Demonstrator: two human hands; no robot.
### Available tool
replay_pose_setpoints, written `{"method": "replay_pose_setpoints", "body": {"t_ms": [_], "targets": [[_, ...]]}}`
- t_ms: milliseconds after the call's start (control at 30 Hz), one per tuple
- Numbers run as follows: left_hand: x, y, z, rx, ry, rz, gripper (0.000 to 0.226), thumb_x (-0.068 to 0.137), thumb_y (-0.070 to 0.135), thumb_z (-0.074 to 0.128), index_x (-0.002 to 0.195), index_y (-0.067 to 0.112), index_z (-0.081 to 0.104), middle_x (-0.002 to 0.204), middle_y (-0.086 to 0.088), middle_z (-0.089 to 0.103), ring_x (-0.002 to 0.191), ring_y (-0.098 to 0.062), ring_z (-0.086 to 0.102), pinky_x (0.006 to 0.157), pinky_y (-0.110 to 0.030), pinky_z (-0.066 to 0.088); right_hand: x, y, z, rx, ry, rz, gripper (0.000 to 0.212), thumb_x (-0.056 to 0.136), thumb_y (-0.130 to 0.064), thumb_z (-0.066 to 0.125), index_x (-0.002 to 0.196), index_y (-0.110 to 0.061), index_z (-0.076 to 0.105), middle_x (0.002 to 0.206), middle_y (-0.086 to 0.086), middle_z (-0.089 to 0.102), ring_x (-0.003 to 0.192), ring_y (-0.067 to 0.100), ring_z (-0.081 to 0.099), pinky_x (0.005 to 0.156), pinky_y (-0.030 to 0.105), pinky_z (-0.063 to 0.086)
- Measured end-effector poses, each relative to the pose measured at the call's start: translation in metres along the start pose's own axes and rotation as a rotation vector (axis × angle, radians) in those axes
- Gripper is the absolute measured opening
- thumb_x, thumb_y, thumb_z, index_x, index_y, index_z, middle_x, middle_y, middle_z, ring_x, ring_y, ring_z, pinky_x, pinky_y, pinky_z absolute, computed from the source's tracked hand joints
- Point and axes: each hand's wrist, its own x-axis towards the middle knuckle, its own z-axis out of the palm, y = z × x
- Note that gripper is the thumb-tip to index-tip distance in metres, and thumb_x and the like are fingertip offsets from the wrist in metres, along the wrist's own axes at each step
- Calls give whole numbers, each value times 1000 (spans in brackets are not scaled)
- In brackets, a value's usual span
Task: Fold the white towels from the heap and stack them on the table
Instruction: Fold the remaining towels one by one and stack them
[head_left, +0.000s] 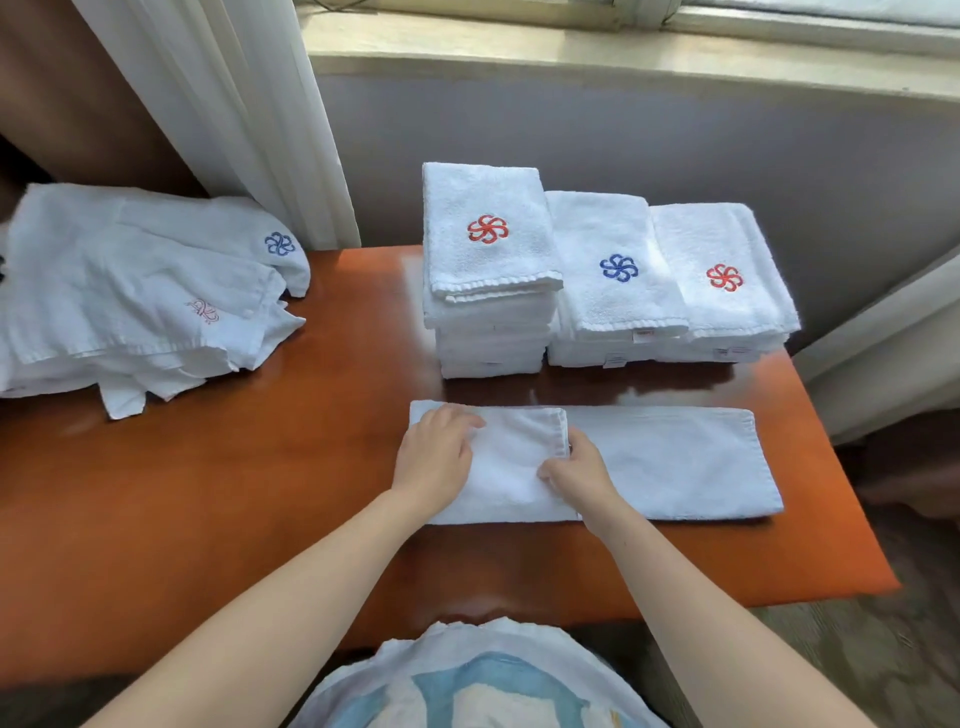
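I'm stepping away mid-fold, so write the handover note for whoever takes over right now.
Left hand: flat on the towel, pressing its folded-over left end.
Right hand: at that flap's free edge; whether its fingers pinch it is unclear.
Heap of unfolded towels: left side of the table.
Back of the table: tall stack, middle stack and right stack, all folded.
Done: three stacks built, and one end of this towel folded in.
Left: finish folding it, stack it, then work through the heap.
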Motion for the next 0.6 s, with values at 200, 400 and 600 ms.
{"method": "replay_pose_setpoints", "body": {"t_ms": [200, 400, 600], "targets": [[-9, -10, 24, 361, -108, 69, 48, 106, 27, 32, 154, 23, 29, 164, -2, 18, 152, -21, 10, 123, -34, 5, 15, 9, -5, -74, 13, -70, 48, 84, 6, 50, 119, -27, 55, 83, -2, 59, 64, 13, 52, 57, 27, 43], [-15, -26, 36, 445, -169, 16, 61, 104, 49, 18, 159, 24, 6, 167, -4, -3, 153, -20, -9, 120, -35, -11, 21, 14, 1, -136, -22, -110, 60, 82, -1, 52, 134, -31, 48, 97, -9, 63, 72, 12, 60, 61, 26, 49], [-12, -36, 37, 457, -209, 28, 75, 90, 67, -6, 153, 29, -18, 164, -3, -18, 150, -21, -21, 123, -40, -11, 23, 17, 5, -175, 49, -76, 77, 87, -8, 55, 154, -29, 23, 134, -5, 55, 106, 19, 62, 86, 39, 55]]}}
